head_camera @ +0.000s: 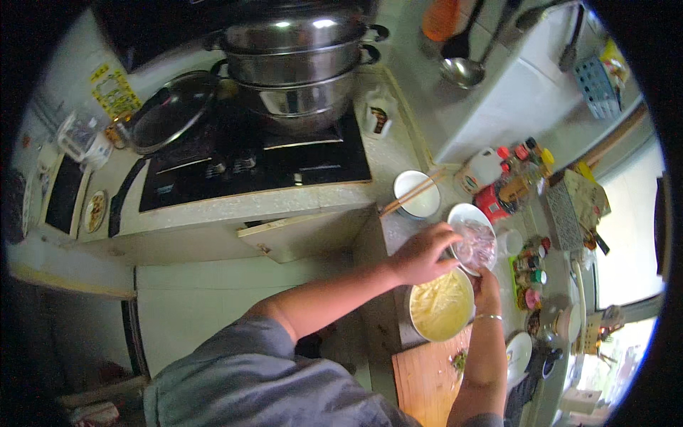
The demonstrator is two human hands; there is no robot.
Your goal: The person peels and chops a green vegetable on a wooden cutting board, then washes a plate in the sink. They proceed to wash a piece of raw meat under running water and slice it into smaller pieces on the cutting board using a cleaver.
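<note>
My right hand point(486, 291), with a bracelet at its wrist, grips the near rim of a white dish point(458, 213). A clear plastic bag point(475, 240) with pinkish contents, possibly meat, rests in that dish. My left hand point(421, 259) is at the dish's left edge, thumb and fingers apart; whether a fingertip touches the bag is unclear. Just below both hands is a round bowl point(442, 307) of pale yellow strips in liquid. Beyond the dish stands a white bowl point(416, 195) with wooden chopsticks point(411, 193) laid across it.
A wooden cutting board point(427, 373) with green scraps lies nearest my body. Bottles point(501, 187) and spice jars point(531, 272) line the counter's right side. A stacked steel steamer point(293, 69) stands on the black cooktop point(256, 176), beside a lidded pan point(173, 115).
</note>
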